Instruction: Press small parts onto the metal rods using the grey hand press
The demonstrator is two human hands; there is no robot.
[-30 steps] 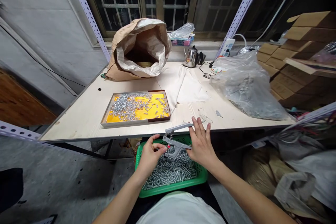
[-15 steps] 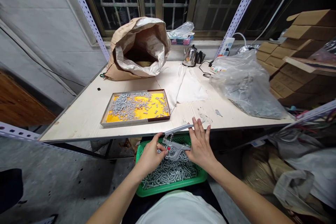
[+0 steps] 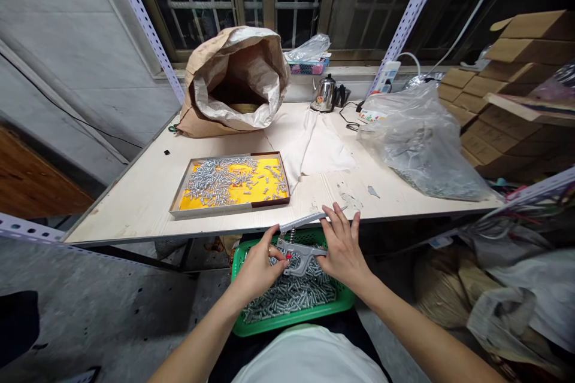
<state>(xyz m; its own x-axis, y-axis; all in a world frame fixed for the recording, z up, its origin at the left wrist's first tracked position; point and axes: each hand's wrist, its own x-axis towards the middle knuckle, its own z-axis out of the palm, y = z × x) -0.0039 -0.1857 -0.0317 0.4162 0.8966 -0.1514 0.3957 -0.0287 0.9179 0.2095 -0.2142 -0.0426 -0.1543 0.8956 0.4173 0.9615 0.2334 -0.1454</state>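
Barred windows (image 3: 256, 7) back the surface (image 3: 135, 215), where I see a sack (image 3: 191, 111) behind a tray (image 3: 215, 212) of metal parts. Above the basket (image 3: 296, 322), the right hand (image 3: 342, 246) grips the tool (image 3: 309, 249), fingers partly spread across its handles; the left hand (image 3: 258, 267) has fingers nearly closed beside its red piece (image 3: 288, 257), possibly pinching, I cannot tell.

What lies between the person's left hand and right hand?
A grey hand tool, seen in the head view: it bridges the left hand and right hand, above small metal parts in a green basket.
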